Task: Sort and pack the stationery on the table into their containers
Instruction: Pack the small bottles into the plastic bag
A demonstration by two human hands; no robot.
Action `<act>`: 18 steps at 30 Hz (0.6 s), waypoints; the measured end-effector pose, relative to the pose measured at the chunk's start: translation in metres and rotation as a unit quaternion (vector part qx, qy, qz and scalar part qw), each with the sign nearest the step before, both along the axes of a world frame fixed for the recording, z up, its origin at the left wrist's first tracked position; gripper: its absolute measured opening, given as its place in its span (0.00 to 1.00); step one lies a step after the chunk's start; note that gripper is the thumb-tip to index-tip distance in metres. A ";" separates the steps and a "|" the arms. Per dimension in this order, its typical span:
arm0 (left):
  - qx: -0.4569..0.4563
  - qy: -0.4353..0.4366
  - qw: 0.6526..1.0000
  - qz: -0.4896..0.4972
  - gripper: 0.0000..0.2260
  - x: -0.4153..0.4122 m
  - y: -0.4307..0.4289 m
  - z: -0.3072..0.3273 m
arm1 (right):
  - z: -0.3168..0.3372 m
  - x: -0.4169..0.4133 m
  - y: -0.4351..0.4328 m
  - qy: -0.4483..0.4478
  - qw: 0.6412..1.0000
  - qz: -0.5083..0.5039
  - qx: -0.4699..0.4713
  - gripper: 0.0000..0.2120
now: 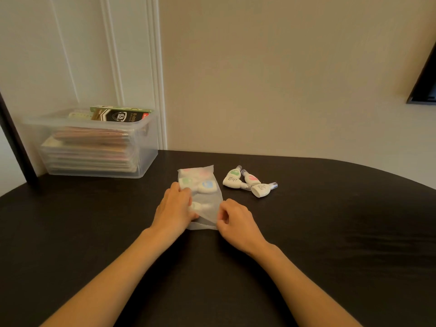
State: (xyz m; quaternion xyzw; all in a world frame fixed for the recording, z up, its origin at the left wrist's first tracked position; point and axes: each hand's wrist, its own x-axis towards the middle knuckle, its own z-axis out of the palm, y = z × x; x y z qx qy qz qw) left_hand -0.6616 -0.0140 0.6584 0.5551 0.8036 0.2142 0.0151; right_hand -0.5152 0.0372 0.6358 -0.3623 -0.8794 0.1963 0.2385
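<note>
A frosted plastic bag (207, 197) lies on the dark table (94, 220) in the middle, with several white correction tapes showing through it. My left hand (173, 208) grips the bag's left edge. My right hand (236, 223) pinches its near right edge. Three loose correction tapes (247, 181) lie in a cluster just right of the bag, one with a green patch (233, 177), one with a pink patch (251, 178) and one plain white (260, 190).
A clear plastic bin (99, 147) stands at the back left against the wall, stacked with flat packets, with a black and green box (122, 114) on top. A dark frame corner (424, 83) hangs on the wall at right.
</note>
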 end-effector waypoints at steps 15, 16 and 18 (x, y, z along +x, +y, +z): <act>-0.002 -0.001 0.999 0.052 0.11 -0.004 -0.001 -0.009 | -0.006 -0.001 0.004 0.013 0.998 0.031 0.049 0.05; -0.011 -0.014 0.999 0.047 0.10 -0.005 -0.001 -0.009 | -0.005 0.000 0.004 0.016 0.998 0.035 0.051 0.05; -0.017 -0.033 0.998 0.046 0.06 -0.005 -0.002 -0.009 | -0.004 0.000 0.003 0.014 0.998 0.042 0.040 0.06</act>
